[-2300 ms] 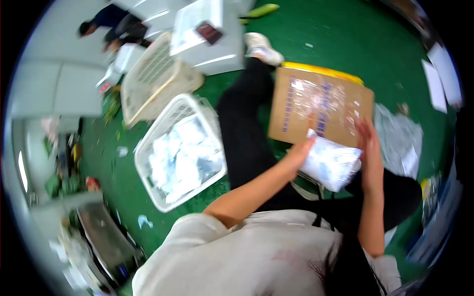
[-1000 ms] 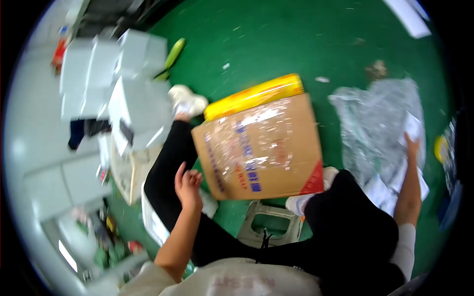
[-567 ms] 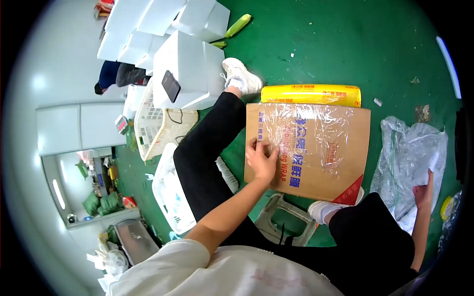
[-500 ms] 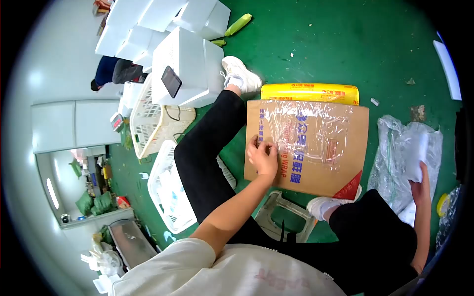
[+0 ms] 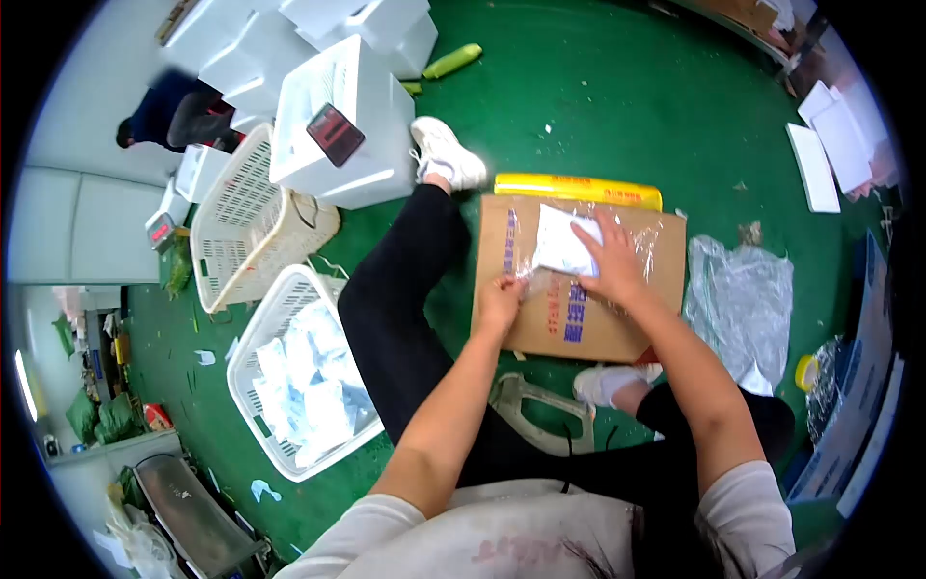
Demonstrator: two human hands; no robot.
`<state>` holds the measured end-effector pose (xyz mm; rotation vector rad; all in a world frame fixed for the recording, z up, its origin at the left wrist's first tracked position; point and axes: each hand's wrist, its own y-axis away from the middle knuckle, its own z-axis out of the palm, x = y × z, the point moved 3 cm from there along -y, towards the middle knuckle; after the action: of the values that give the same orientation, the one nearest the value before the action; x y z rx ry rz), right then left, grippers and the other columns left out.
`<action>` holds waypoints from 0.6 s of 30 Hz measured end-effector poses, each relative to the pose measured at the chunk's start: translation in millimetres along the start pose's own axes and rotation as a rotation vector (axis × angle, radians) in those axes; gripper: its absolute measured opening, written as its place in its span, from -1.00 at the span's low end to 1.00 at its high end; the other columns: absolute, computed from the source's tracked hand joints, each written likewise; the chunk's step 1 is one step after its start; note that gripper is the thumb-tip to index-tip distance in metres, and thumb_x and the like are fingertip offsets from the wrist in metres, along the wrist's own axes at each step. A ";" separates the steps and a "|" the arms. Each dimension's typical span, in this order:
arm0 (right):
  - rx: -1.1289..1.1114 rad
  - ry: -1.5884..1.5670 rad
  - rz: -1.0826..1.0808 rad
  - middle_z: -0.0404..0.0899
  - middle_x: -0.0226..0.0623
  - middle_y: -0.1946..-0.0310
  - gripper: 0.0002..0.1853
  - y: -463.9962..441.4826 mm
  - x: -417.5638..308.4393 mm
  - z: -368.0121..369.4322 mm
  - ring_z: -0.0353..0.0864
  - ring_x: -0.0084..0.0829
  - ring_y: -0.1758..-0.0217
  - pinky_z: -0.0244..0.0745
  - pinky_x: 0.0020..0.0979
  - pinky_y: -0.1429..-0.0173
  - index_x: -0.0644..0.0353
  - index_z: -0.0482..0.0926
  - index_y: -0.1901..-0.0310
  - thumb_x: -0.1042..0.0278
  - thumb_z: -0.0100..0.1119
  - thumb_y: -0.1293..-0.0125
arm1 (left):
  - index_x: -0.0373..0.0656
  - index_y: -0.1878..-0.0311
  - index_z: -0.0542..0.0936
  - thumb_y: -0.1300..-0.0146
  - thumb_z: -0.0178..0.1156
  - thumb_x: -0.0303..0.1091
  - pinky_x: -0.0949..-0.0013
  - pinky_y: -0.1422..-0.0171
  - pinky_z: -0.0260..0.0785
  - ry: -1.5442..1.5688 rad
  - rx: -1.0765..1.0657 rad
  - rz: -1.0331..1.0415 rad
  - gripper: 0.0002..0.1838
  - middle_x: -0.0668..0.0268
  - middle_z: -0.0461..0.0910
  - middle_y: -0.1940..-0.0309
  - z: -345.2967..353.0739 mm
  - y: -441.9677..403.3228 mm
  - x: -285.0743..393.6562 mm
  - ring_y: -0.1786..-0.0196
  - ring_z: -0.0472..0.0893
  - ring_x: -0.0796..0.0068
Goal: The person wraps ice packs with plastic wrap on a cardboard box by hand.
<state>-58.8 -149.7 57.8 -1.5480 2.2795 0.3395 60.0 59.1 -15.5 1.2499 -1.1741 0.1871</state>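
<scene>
A brown cardboard box (image 5: 617, 323) with blue and red print lies in front of me, shiny clear plastic wrap (image 5: 661, 236) spread over its top. On the wrap rests a flat white packet (image 5: 559, 241). My right hand (image 5: 612, 262) holds the packet by its right side, fingers over the top. At the box's near left, my left hand (image 5: 500, 304) is closed in a pinch at the wrap's edge, close to the packet's lower corner. A yellow roll (image 5: 579, 190) lies along the far side of the box.
A white basket (image 5: 256, 386) on my left holds several white packets. Beyond it stand another basket (image 5: 217, 241) and foam boxes (image 5: 386, 135), a phone-like device (image 5: 336, 135) on one. A crumpled plastic bag (image 5: 743, 299) lies right. A person (image 5: 169, 111) bends at the far left.
My right hand has brought the white packet from over the plastic bag at the right onto the wrapped box. My left hand has stayed near the box's left edge, fingers pinched. The view has shifted.
</scene>
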 end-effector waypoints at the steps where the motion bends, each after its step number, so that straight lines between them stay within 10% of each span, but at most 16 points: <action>1: 0.031 -0.023 0.084 0.14 0.04 -0.43 -0.05 12.6 -0.5 -13.7 0.10 0.03 -0.50 0.03 0.00 -0.54 -0.09 0.30 -0.42 0.16 0.49 0.10 | -0.19 0.26 0.60 -0.33 0.27 -0.35 0.53 0.61 0.17 -0.044 0.024 0.026 -0.88 0.46 0.48 0.60 -2.7 3.3 5.1 0.66 0.36 0.69; 4: 0.442 -0.212 0.504 0.44 0.11 -0.22 -0.25 69.8 26.7 -25.4 0.46 -0.03 -0.29 0.36 -0.10 -0.34 0.26 0.46 -0.24 0.05 0.44 -0.03 | -0.22 0.28 0.58 -0.36 0.23 -0.35 0.52 0.62 0.18 0.039 0.037 -0.047 -0.86 0.42 0.48 0.61 -2.4 7.5 11.6 0.67 0.36 0.66; 6: 0.101 -0.542 0.993 0.68 0.02 0.29 -0.42 112.8 55.6 11.8 0.72 -0.12 0.25 0.60 -0.18 0.07 0.42 0.62 0.09 -0.08 0.31 -0.19 | -0.24 0.26 0.55 -0.38 0.18 -0.37 0.51 0.61 0.26 0.092 0.033 -0.076 -0.86 0.38 0.50 0.60 1.5 7.8 13.5 0.67 0.40 0.62; 9: -0.058 -0.167 0.878 0.63 -0.11 0.55 -0.44 119.2 46.9 43.1 0.66 -0.21 0.49 0.57 -0.23 0.26 0.37 0.65 0.32 -0.14 0.16 -0.30 | -0.25 0.25 0.51 -0.37 0.13 -0.44 0.51 0.61 0.32 0.192 -0.008 -0.098 -0.91 0.33 0.51 0.61 2.3 4.0 3.6 0.64 0.48 0.59; 11: -0.198 -0.144 0.874 0.70 0.00 0.34 -0.43 107.4 44.4 45.1 0.71 -0.11 0.22 0.56 -0.16 0.05 0.39 0.66 0.22 -0.13 0.12 -0.30 | -0.25 0.27 0.53 -0.35 0.14 -0.42 0.44 0.54 0.38 0.128 -0.036 -0.062 -0.90 0.28 0.54 0.60 1.3 7.4 -3.0 0.61 0.53 0.52; 15: -0.250 -0.618 0.820 0.54 -0.23 0.70 -0.55 129.2 68.6 45.3 0.54 -0.40 0.66 0.41 -0.35 0.49 0.32 0.60 0.48 0.04 0.06 -0.33 | -0.23 0.32 0.57 -0.28 0.19 -0.35 0.24 0.33 0.49 -0.318 0.172 0.107 -0.86 0.15 0.64 0.50 -23.1 -0.1 -9.8 0.48 0.65 0.27; 18: -0.242 -0.756 0.805 0.56 -0.27 0.69 -0.57 189.4 74.8 0.0 0.54 -0.44 0.64 0.38 -0.38 0.53 0.26 0.60 0.58 0.11 0.11 -0.33 | -0.20 0.36 0.59 -0.25 0.19 -0.26 0.14 0.20 0.50 -0.607 0.212 0.267 -0.80 0.10 0.68 0.41 -66.5 46.3 32.1 0.34 0.68 0.08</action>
<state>-259.7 -142.7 25.0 -0.3468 2.1198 1.2009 81.9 115.2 47.5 1.3769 -1.8877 0.1331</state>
